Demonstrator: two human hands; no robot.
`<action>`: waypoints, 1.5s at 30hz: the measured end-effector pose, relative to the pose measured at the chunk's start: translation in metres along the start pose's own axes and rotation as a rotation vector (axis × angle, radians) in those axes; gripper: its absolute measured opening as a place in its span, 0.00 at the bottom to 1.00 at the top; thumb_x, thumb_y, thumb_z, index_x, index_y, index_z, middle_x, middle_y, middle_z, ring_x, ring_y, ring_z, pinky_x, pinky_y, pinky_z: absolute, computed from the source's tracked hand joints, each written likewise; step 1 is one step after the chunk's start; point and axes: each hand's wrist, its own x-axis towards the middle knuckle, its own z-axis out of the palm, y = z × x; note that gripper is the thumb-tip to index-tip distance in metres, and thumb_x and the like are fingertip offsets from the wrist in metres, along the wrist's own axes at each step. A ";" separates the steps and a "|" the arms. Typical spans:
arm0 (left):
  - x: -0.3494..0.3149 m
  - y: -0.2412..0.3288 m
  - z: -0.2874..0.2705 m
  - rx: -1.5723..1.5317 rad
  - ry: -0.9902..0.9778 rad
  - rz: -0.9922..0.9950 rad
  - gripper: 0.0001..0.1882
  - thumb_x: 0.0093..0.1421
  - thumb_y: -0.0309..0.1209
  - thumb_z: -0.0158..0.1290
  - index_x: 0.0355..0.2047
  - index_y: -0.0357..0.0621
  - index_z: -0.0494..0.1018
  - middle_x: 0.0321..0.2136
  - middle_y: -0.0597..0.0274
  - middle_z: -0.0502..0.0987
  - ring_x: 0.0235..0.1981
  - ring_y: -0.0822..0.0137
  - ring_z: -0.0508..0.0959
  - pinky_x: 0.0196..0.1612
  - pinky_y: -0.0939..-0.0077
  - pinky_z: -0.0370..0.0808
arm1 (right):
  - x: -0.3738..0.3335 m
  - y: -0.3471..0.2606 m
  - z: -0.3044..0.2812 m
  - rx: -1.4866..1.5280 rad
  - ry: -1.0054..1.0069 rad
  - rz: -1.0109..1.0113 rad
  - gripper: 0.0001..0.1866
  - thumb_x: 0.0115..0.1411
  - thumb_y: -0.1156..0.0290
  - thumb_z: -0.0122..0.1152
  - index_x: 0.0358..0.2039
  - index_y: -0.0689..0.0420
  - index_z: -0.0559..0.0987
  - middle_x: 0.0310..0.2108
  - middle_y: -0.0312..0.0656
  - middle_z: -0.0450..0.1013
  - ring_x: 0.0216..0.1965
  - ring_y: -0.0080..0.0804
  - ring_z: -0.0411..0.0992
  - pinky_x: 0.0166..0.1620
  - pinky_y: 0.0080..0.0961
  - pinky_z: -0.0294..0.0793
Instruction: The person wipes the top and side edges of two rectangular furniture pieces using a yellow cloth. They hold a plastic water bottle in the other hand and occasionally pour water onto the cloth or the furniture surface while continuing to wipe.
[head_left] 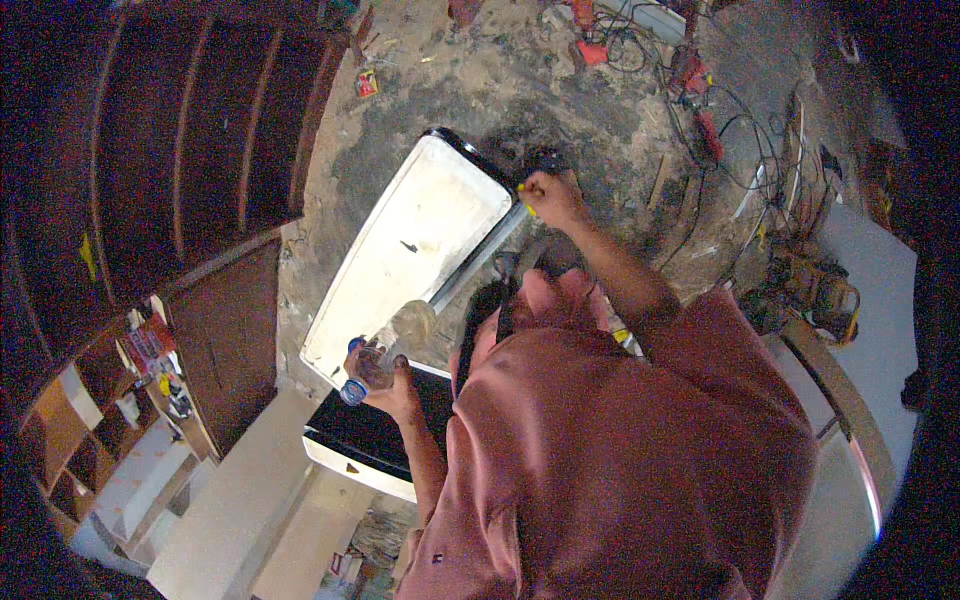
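Note:
My left hand (pixel 395 392) is wrapped round a clear plastic bottle (pixel 372 362) with a blue cap, tilted over the near end of a long white panel (pixel 400 250). The panel has a black far edge and a small dark mark on its face. At the panel's far right corner, my right hand (pixel 553 200) is closed, fingers pinched on a small yellow object (pixel 524 200). Its kind is too small to make out. A grey strip (pixel 485 255) runs along the panel's right side.
A black-and-white panel (pixel 375 440) lies beneath my left forearm. Red power tools (pixel 708 135) and tangled black cables (pixel 765 150) lie on the dusty floor at far right. Dark wooden panels (pixel 225 320) and pale boards (pixel 230 490) stand along the left.

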 end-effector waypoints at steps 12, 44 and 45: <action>-0.008 -0.041 -0.080 0.080 -0.162 0.036 0.35 0.50 0.28 0.65 0.58 0.34 0.64 0.53 0.50 0.72 0.51 0.56 0.74 0.55 0.60 0.72 | -0.058 -0.002 0.048 0.156 0.402 -0.006 0.14 0.58 0.64 0.67 0.42 0.56 0.82 0.37 0.44 0.79 0.39 0.37 0.79 0.43 0.31 0.76; -0.030 -0.058 -0.109 0.083 -0.236 0.074 0.35 0.53 0.36 0.68 0.55 0.35 0.64 0.48 0.50 0.74 0.47 0.57 0.76 0.52 0.60 0.74 | -0.084 -0.042 0.097 -0.108 0.498 0.020 0.15 0.64 0.61 0.55 0.46 0.54 0.81 0.42 0.53 0.76 0.41 0.55 0.76 0.45 0.46 0.76; -0.032 -0.057 -0.111 0.068 -0.242 0.071 0.34 0.53 0.36 0.68 0.54 0.35 0.65 0.48 0.50 0.74 0.47 0.57 0.76 0.53 0.60 0.74 | -0.081 -0.041 0.092 -0.101 0.623 -0.027 0.16 0.63 0.61 0.55 0.46 0.55 0.81 0.43 0.53 0.76 0.42 0.55 0.76 0.46 0.46 0.76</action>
